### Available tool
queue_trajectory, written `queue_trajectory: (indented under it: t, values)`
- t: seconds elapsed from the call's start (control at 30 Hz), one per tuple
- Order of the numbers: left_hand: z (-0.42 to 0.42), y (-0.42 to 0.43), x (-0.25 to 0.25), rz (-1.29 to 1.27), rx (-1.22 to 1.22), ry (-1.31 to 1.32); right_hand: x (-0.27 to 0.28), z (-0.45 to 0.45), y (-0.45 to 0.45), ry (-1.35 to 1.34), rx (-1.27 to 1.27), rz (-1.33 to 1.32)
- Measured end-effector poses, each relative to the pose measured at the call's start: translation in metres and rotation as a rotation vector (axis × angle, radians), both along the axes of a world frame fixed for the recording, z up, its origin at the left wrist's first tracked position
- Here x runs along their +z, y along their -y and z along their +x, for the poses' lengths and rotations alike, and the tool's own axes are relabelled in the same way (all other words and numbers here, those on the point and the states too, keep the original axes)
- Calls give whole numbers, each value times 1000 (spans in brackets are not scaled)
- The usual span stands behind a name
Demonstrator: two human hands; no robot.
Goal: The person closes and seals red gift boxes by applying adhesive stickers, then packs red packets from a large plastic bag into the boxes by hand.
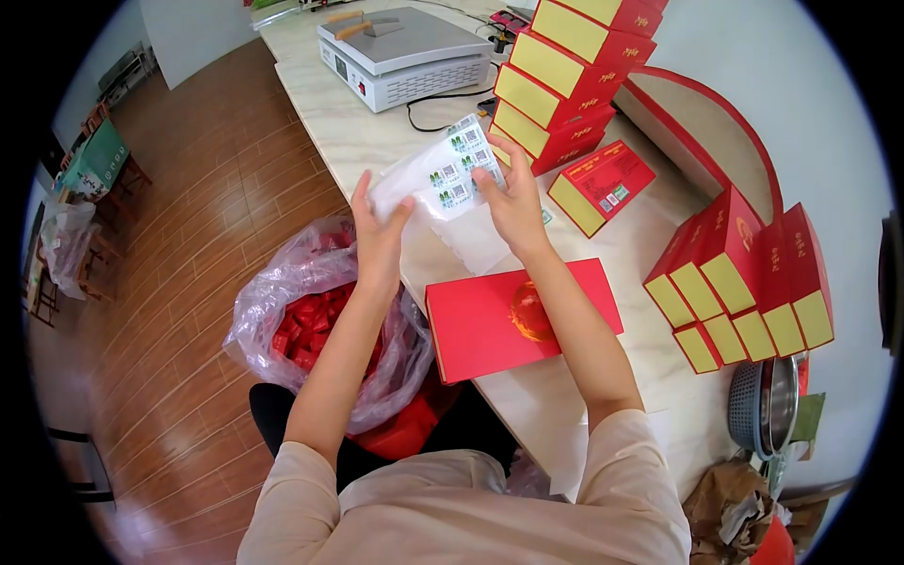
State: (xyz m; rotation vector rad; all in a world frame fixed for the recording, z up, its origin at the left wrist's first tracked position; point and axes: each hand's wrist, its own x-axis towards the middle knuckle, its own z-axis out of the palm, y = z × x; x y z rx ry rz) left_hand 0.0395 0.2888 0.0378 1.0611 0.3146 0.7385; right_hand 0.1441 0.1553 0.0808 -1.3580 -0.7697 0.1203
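A white sticker sheet [443, 193] with several small green and black printed labels is held up above the table. My right hand [513, 193] grips its right side, thumb on the front near the labels. At the sheet's left edge is my left hand [379, 231], thumb and fingers apart around the edge. Below the sheet, a closed red box [480, 330] with an orange-gold emblem lies on the table's near edge, partly under my right forearm. A smaller red box [603, 188] with printed codes lies to the right of the sheet.
Red boxes with yellow sides form a tall stack [565, 85] at the back and another group [744, 273] at the right. A grey-topped machine [405, 56] carries a trowel. A plastic bag [273, 292] of red packets stands left of the table. Basins [763, 405] are at right.
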Motion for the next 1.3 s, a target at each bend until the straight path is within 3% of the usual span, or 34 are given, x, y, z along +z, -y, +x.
queue_trajectory:
  t: [0.07, 0.13, 0.17, 0.23, 0.27, 0.3, 0.37, 0.4, 0.47, 0.5, 0.57, 0.6, 0.67, 0.87, 1.07, 1.3]
  values:
    - [-2, -5, -2, 70, 131, -107, 1, 0, 2, -32, 29, 3]
    - [-10, -17, 0, 909, 502, -101, 1, 1, 6, 266, -7, -150]
    - [-13, -19, 8, 911, 499, -104, 2, -1, 7, 263, -9, -150]
    - [-19, -25, 29, 1408, 283, -81, 6, -8, 7, 210, 204, -246]
    - [-16, -31, 35, 1475, 157, -35, 7, -8, 6, 276, 236, -239]
    - [-14, -34, 36, 1476, 155, -44, 9, -11, 6, 269, 240, -238]
    - [-11, -39, 38, 1112, -287, -116, 16, -16, 9, 45, 350, -281]
    - [-9, -40, 35, 1117, -289, -117, 16, -13, 10, 44, 348, -276]
    - [-5, -41, 26, 649, -553, -224, 14, -8, 10, 24, 289, -318]
    - [-4, -42, 21, 649, -554, -227, 11, -7, 10, 21, 289, -316]
    - [-3, -40, 19, 495, -543, -220, 8, -7, 8, 415, 16, -381]
    - [-3, -40, 19, 491, -537, -223, 8, -8, 7, 414, 24, -382]
    - [-5, -39, 23, 539, -355, -373, 11, -15, 4, 909, -224, -304]
    - [-11, -28, 39, 421, -343, -220, 2, -12, -1, 977, -86, -341]
    - [-7, -25, 41, 301, -397, -242, 5, -15, 0, 914, -148, -315]
    - [-2, -22, 36, 403, -362, -314, 5, -12, -1, 1035, -186, -302]
